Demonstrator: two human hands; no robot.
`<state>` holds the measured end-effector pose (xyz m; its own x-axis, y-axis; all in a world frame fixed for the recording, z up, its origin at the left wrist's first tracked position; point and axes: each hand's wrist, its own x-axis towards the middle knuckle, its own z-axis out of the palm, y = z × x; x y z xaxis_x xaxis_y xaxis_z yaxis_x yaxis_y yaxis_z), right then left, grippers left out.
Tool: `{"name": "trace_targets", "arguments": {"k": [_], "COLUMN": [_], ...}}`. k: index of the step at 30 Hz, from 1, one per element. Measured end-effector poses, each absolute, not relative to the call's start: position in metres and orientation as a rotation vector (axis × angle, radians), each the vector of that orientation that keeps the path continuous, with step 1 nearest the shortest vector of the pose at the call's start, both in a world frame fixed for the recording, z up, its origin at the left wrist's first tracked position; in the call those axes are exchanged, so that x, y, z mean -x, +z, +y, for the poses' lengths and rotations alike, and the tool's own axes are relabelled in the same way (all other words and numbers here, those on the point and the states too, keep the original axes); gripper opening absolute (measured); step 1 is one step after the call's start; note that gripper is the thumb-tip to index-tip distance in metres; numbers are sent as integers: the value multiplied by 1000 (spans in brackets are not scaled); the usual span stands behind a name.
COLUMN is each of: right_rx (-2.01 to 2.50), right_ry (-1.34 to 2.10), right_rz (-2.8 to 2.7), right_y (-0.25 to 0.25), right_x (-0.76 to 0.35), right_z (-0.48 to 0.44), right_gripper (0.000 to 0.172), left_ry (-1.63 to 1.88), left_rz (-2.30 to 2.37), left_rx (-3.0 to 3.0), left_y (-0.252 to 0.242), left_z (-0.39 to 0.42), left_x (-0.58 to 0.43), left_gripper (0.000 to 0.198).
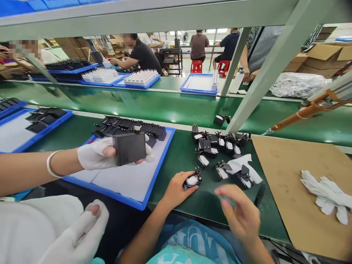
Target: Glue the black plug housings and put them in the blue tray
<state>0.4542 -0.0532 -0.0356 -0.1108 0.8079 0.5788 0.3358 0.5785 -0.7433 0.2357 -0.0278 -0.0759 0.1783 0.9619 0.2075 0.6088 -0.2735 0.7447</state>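
My left hand is closed round a small black housing with a white part inside, resting near the front edge of the green table. To its right, my right hand is raised above the table edge, thumb and forefinger brought near each other; the fingers are blurred, and whether something small lies between them cannot be made out. Similar open black housings are grouped just beyond my hands. Two more lie by a white cloth, and a dark pen-like tool is right of my right hand.
At left, a co-worker's gloved hand holds a black box over a blue-rimmed tray with black units. White gloves lie on brown cardboard at right. An orange-brown tool hangs above it; a slanted metal post stands ahead.
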Motion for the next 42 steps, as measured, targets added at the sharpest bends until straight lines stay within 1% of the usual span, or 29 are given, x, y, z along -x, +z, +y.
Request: {"name": "trace_targets", "arguments": {"k": [4,7,9,13,14,16,20,22,24,27,30,32,34,37,40,42], "right_rx": [1086,1093,1081,1244,1341,1591,2206,2389,2438,2412,2339,2240,2046,1677,1390,1243], "right_ry": [661,807,848,811,782,690,508,469,499,599,663,744,833,833,825,831], "right_rz": [-1691,-1657,-1651,-1768,-1798,-1808,-1630,-1539,-1532,-1584,-1523,-1383,-1218,-1017,-961,-1005], "right_y": [-54,-59,-57,-51,-51,-54,-62,-63,-63,-61,-61,-60,-57,-48,-38,-33], "right_x": [-439,-428,-427,-451,-464,-493,-549,-565,-573,-580,-593,-603,-607,-593,-553,-521], "right_z": [-37,-34,-36,-47,-51,-57,-59,-54,-49,-44,-47,-54,-62,-72,-74,-72], "right_gripper": [29,36,33,17,19,30,50,55,53,46,45,48,49,41,36,24], "left_ry": [1036,1117,1171,1323,1363,1427,1498,1534,1577,1585,1536,1508,1485,1473,1495,1533], "left_rz": [1472,1418,1394,1448,1454,1447,1449,1445,1391,1352,1443,1506,1549,1549,1510,1450], "left_rx": [-2048,-2165,-2258,-2315,-2313,-2313,-2235,-2177,-2122,-2103,-2062,-1951,-1879,-1868,-1914,-1981], "left_y": [-72,-69,-67,-67,-67,-67,-67,-68,-70,-71,-71,-69,-66,-64,-64,-63], "left_z": [-31,-32,-31,-29,-28,-28,-29,-30,-30,-30,-31,-32,-33,-33,-32,-32], "left_x": [-240,-242,-244,-245,-245,-246,-248,-250,-251,-251,-251,-251,-253,-255,-256,-257], "left_gripper": [43,46,48,53,55,58,71,69,60,44,33,33,34,33,32,31]}}
